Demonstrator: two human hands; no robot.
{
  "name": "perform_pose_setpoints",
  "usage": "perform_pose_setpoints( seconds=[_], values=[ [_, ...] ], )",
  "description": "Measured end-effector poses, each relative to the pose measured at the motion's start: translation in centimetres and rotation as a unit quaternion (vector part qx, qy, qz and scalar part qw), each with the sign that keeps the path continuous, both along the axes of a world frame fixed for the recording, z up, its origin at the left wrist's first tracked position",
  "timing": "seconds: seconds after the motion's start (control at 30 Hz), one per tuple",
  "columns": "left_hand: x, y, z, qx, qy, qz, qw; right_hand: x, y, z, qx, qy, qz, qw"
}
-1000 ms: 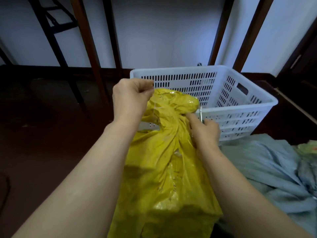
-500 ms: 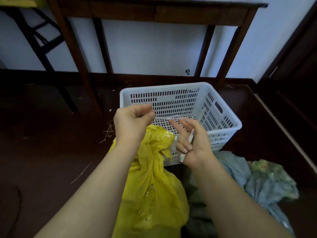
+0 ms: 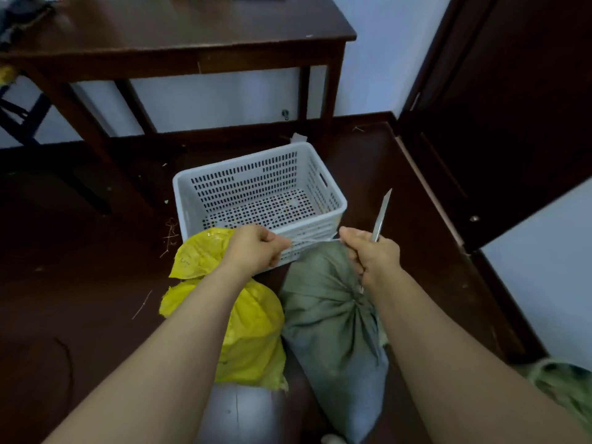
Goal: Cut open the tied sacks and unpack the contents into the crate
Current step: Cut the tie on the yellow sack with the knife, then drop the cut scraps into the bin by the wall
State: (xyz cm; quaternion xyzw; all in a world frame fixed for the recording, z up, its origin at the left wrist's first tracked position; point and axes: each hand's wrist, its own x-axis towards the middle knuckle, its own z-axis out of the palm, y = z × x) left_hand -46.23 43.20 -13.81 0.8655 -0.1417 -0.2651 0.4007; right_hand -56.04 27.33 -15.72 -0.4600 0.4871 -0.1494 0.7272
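A yellow woven sack (image 3: 246, 328) stands on the dark floor below my left forearm. Beside it on the right lies a grey-green sack (image 3: 323, 302) with a gathered, tied neck. The white perforated crate (image 3: 262, 193) sits just beyond both, holding nothing I can make out. My left hand (image 3: 256, 248) pinches one end of a thin white string (image 3: 312, 240). My right hand (image 3: 371, 254) holds the other end and also grips a slim knife (image 3: 382, 214), blade pointing up and away. The string is stretched between my hands, in front of the crate's near wall.
A dark wooden table (image 3: 179, 40) stands against the wall behind the crate. A dark door or cabinet (image 3: 499, 123) fills the right side. Another greenish sack (image 3: 563, 382) shows at the lower right edge. Bits of straw lie on the floor left of the crate.
My view has risen and pulled back. My hands left the yellow sack's neck and moved apart, and a string is now stretched between them. The knife blade now points upward.
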Motion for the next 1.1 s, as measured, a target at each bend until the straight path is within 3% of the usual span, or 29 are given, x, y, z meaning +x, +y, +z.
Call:
perform_pose_setpoints(
  seconds=[0.17,0.37,0.5,0.73,1.0,1.1],
  values=[
    [-6.1,-7.5,5.2,-0.090,0.141,0.067,0.984,-9.4,-5.6,5.8,-0.003,0.016,-0.071,0.997],
    [-12.4,-14.5,9.1,-0.108,0.184,0.070,0.975,-19.7,-9.3,8.6,0.032,0.019,-0.164,0.986],
    [-18.1,-18.9,8.9,-0.070,0.213,-0.023,0.974,-27.6,-10.8,8.8,0.040,0.039,-0.300,0.952],
    [-28.7,-25.3,7.1,-0.005,0.246,-0.178,0.953,-39.7,-12.6,7.3,0.073,0.124,-0.441,0.886],
    [-42.3,-36.0,3.6,0.045,0.250,-0.252,0.934,-52.1,-20.3,2.3,0.099,0.203,-0.484,0.845],
    [-47.2,-40.6,1.6,0.076,0.258,-0.248,0.931,-56.3,-24.8,-1.1,0.106,0.222,-0.453,0.857]
  ],
)
